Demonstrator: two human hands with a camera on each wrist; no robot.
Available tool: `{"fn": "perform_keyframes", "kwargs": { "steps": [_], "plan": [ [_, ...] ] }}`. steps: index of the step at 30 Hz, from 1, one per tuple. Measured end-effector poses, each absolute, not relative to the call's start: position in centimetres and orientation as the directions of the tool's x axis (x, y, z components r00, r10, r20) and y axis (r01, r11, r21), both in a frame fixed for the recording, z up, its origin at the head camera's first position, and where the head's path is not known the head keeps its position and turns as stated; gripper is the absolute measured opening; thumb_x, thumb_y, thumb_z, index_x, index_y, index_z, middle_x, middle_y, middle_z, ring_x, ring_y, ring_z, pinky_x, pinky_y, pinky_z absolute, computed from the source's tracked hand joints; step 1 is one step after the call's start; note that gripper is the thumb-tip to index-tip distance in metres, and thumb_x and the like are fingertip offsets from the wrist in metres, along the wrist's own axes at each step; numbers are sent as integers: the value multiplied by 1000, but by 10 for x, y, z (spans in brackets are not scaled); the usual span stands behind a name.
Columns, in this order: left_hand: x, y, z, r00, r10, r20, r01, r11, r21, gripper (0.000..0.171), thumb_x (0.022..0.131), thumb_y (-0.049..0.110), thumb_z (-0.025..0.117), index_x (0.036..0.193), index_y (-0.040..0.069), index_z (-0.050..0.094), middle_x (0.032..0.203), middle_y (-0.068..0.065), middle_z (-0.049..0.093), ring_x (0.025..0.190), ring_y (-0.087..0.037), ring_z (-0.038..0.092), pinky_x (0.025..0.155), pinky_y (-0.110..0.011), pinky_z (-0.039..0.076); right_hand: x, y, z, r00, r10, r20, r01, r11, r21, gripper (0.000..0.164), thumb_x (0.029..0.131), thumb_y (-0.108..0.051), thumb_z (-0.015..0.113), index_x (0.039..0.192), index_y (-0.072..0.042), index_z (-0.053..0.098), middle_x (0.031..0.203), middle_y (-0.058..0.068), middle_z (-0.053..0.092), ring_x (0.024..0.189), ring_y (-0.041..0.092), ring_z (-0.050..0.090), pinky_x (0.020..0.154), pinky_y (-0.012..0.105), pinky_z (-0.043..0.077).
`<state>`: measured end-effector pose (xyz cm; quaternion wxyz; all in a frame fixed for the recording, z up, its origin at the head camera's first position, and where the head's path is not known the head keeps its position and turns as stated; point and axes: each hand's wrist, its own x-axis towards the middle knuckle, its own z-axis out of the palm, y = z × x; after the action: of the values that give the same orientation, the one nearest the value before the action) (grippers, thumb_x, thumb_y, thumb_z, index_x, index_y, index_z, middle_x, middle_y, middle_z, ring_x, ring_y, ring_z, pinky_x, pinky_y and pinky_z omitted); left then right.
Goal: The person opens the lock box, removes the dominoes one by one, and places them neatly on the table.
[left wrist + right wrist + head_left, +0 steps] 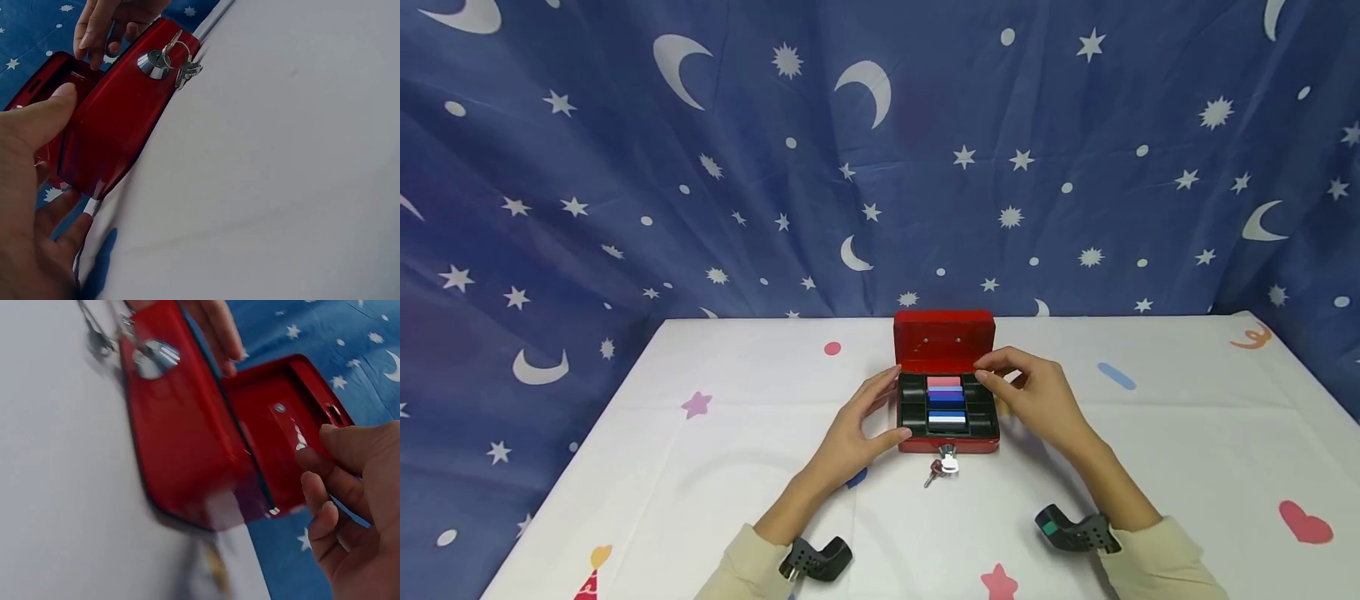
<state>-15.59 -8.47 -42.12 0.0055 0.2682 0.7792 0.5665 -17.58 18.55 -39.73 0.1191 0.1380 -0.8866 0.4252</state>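
Observation:
A red cash box (917, 447) stands with its lid (943, 342) raised at the back. Its black compartment tray (913, 392) holds pink, blue, purple and white bars (946, 398) in the middle column. My left hand (857, 425) grips the box's left side, thumb at the front corner, fingers along the side. At the back right corner is my right hand (1030, 392), thumb and forefinger close together by the lid's foot. In the right wrist view its bent fingers (350, 494) overlap the lid, with nothing visible between them.
Keys (934, 472) hang from the lock (154, 64) on the box's front. The white tablecloth (760, 467) has printed shapes, among them a pink heart (1305, 522). Behind the table hangs a blue curtain (925, 208) with moons and stars.

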Motion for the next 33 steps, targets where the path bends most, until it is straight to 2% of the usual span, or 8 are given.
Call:
{"fn": "perform_keyframes", "kwargs": {
  "steps": [8, 17, 22, 24, 28, 30, 33],
  "plan": [
    [-153, -85, -412, -853, 446, 272, 402, 228, 887, 77, 84, 7, 72, 149, 5, 31, 151, -15, 32, 132, -35, 39, 106, -49, 32, -173, 172, -402, -909, -191, 370, -403, 627, -667, 18, 84, -16, 75, 101, -19, 73, 78, -6, 60, 72, 14, 47, 60, 28, 43],
    [-156, -85, -414, -845, 449, 288, 407, 192, 893, 79, 81, 5, 75, 148, 3, 33, 149, -17, 34, 131, -36, 40, 106, -49, 33, -173, 167, -406, -928, -208, 310, -369, 639, -675, 24, 84, -17, 75, 108, -16, 72, 83, -2, 57, 78, 20, 48, 59, 30, 41],
    [-158, -86, -417, -843, 441, 308, 418, 176, 891, 80, 80, 2, 75, 147, -1, 32, 147, -21, 33, 130, -38, 41, 105, -50, 33, -173, 165, -409, -919, -222, 326, -390, 646, -657, 26, 83, -17, 76, 108, -16, 72, 88, -3, 60, 79, 19, 47, 60, 31, 42],
    [-160, -86, -423, -849, 432, 305, 412, 180, 893, 84, 80, 3, 76, 149, 3, 29, 150, -19, 28, 131, -36, 41, 105, -49, 33, -174, 165, -410, -914, -228, 336, -400, 645, -650, 26, 82, -16, 77, 108, -17, 72, 90, -3, 63, 80, 17, 46, 61, 31, 43],
    [-167, -88, -437, -873, 429, 231, 357, 240, 903, 93, 82, 12, 76, 154, 22, 18, 156, -5, 21, 134, -26, 39, 108, -47, 30, -174, 164, -411, -913, -237, 333, -404, 648, -646, 28, 82, -16, 76, 110, -17, 72, 96, 0, 65, 83, 17, 47, 62, 32, 43],
    [-169, -89, -443, -879, 437, 189, 331, 274, 903, 94, 83, 19, 75, 154, 30, 14, 156, 2, 23, 134, -21, 38, 110, -47, 28, -174, 163, -412, -915, -238, 326, -399, 653, -644, 29, 83, -16, 76, 111, -17, 72, 96, 2, 64, 83, 18, 47, 62, 32, 44],
    [-170, -89, -444, -878, 451, 159, 316, 298, 901, 91, 86, 27, 72, 154, 33, 12, 155, 2, 26, 135, -22, 37, 110, -51, 26, -173, 162, -412, -917, -238, 320, -394, 667, -633, 30, 83, -16, 76, 113, -16, 71, 95, 4, 62, 84, 19, 47, 61, 31, 44]
  ]
}}
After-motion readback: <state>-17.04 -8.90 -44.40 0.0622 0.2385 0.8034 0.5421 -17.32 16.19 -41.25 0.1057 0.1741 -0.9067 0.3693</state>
